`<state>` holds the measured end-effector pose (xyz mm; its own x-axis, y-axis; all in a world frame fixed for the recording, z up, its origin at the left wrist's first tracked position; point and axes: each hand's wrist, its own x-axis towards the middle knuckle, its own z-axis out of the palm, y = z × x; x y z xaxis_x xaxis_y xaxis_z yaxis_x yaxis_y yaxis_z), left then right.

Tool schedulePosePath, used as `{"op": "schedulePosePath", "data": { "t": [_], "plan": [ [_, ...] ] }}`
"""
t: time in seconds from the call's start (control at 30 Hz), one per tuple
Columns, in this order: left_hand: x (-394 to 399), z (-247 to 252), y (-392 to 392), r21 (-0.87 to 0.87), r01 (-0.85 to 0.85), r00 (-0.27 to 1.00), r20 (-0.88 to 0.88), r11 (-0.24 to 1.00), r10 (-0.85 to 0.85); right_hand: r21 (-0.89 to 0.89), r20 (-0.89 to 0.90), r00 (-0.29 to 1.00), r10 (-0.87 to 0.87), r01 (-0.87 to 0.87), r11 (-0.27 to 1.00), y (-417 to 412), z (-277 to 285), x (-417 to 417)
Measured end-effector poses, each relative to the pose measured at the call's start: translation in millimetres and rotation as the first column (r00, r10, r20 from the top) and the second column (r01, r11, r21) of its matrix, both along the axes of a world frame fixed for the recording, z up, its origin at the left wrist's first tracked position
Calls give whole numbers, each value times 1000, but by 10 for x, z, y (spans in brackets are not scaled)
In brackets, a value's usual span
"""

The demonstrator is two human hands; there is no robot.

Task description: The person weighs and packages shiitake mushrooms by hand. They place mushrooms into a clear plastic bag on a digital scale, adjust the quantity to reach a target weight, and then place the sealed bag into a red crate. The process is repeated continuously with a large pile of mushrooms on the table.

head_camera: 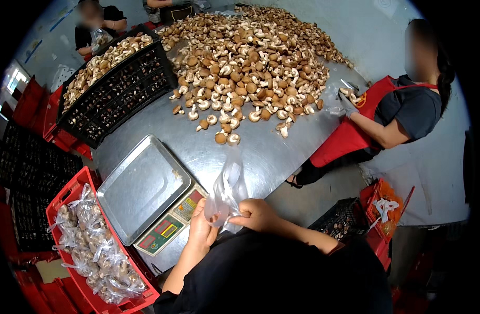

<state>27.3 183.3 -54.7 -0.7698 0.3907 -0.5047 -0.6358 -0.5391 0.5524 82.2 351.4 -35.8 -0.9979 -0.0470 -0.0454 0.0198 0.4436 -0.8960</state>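
Note:
Between my two hands a translucent plastic bag (pixel 233 178) hangs over the near edge of the metal table (pixel 173 135). My left hand (pixel 201 227) grips the bag's mouth on one side, and the fingers of my right hand (pixel 257 215) pinch the other side. No mushrooms show inside the bag. Beyond it a large heap of shiitake mushrooms (pixel 243 70) covers the far part of the table, with a few loose ones at its near edge. Left of my hands stands a weighing scale with a steel tray (pixel 143 188), which holds nothing.
At the left, a red crate (pixel 140 271) holds several knotted bags of mushrooms (pixel 96 243). A black crate (pixel 118 92) full of mushrooms stands on the table. A co-worker in a red apron (pixel 342 135) is at the right. Another person is at the far left. More crates (pixel 338 221) stand lower right.

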Motion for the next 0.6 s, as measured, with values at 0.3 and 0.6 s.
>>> {"op": "schedulePosePath", "data": {
  "t": [0.3,0.6],
  "plan": [
    [-716,32,261,-426,-388,870,-462,818,172,180,-47,931,-361,364,914,1846,-799,-388],
    [-774,278,1494,-779,-180,430,-611,600,-665,311,-56,998,14,4,950,1776,-458,-1372]
  ]
}}
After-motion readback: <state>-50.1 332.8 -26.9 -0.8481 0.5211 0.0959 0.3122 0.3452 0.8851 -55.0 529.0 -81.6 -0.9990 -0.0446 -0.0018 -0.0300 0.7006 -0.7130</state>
